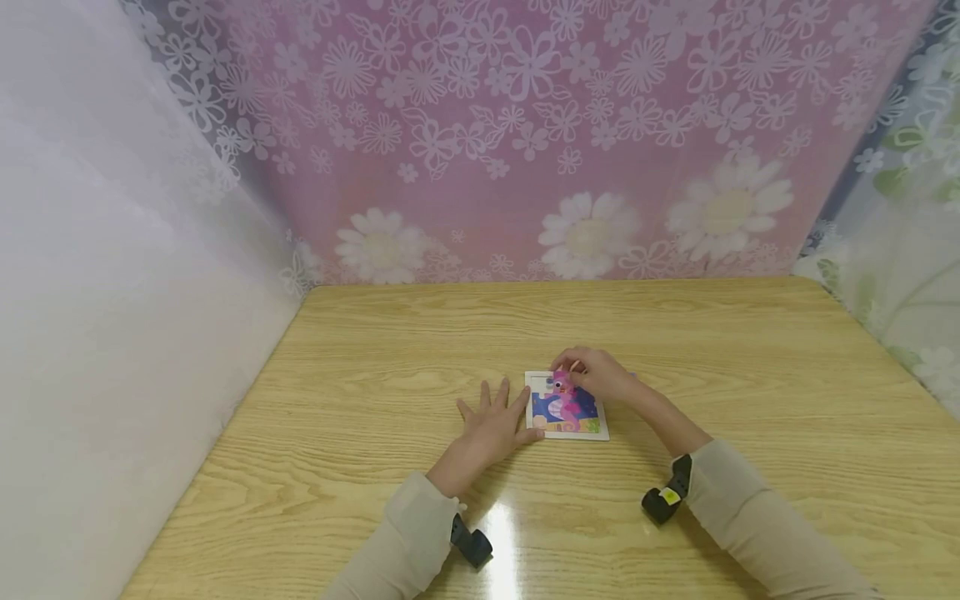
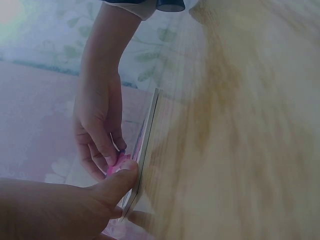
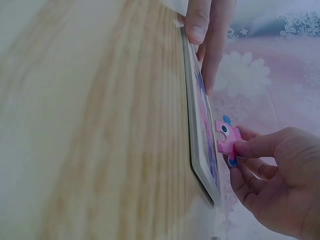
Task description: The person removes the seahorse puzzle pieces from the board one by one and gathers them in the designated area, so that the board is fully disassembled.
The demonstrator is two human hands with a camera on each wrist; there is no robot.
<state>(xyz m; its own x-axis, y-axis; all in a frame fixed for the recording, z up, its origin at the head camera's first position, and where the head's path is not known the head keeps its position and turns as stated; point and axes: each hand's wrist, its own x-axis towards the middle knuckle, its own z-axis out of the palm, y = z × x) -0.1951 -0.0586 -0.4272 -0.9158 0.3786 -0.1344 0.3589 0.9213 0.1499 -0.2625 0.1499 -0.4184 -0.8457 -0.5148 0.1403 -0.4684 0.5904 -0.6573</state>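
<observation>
Your spread left hand [image 1: 491, 429] seemingly steadies the rectangular white-bordered seahorse puzzle [image 1: 564, 412] while your right grip [image 1: 602, 375] pinches a pink-and-blue piece [image 3: 227, 139] over its far side.

A pink curtain [image 1: 480, 196] with 3 large white daisies [image 1: 588, 236] hangs behind the wood-grain desk [image 1: 375, 350]; pale cloth [image 1: 926, 312] with green leaves [image 1: 892, 182] hangs at the right.

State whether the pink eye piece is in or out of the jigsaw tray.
Out: the right hand pinches the pink eye piece, raised off the jigsaw tray.
</observation>
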